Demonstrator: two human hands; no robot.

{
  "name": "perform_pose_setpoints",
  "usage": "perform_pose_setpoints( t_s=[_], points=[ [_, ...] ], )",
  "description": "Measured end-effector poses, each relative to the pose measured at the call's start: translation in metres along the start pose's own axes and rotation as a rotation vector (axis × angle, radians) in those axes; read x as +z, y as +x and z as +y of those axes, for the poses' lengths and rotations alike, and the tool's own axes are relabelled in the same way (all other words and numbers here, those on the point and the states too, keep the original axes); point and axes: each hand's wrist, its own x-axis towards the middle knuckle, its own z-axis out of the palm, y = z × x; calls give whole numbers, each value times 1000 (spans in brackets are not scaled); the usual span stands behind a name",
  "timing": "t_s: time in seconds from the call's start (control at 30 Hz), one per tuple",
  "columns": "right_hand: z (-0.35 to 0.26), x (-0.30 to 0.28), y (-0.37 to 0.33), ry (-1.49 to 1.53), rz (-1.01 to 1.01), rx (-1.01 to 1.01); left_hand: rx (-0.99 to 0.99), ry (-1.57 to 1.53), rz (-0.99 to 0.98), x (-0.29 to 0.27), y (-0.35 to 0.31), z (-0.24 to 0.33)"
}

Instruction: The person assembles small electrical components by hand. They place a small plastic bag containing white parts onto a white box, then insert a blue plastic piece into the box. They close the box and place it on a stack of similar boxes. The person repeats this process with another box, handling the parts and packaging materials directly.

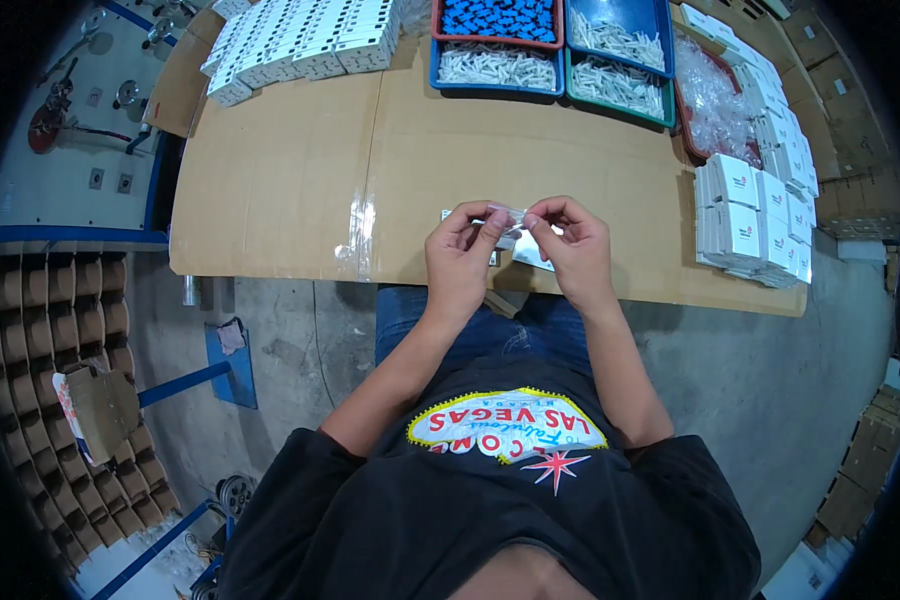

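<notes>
Both hands meet over the near edge of the cardboard-covered table [280, 180]. My left hand [460, 255] pinches one side of a small clear plastic bag [513, 213] between thumb and fingers. The bag's other side is in the fingertips of my right hand [575, 250]. Whether anything lies inside the bag is too small to tell. Under the hands, a small white box or card [532, 252] lies at the table's edge, partly hidden by my fingers.
White boxes [300, 45] stand in rows at the far left, and more white boxes [735, 215] are stacked at the right. A red tray [498, 42] of blue pieces and blue [495, 92] and green trays [620, 112] of white pieces line the back, beside clear plastic bags [712, 100].
</notes>
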Motion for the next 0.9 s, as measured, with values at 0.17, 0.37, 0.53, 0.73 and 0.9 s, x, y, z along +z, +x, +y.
perform_pose_setpoints(
  t_s=[0.17, 0.37, 0.53, 0.73, 0.9],
  points=[
    [5, -1, 2, 50, 12, 50, -60, 12, -24, -2, 0, 1],
    [-7, 3, 0, 37, -33, 62, -50, 1, -21, 0, 0, -1],
    [-3, 4, -1, 61, -8, 48, -68, 30, -12, 2, -1, 5],
    [-3, 4, -1, 44, -28, 51, -78, 6, -11, -2, -1, 1],
    [-4, 7, 0, 2, -25, 18, -90, 7, -5, -2, -1, 3]
  ],
)
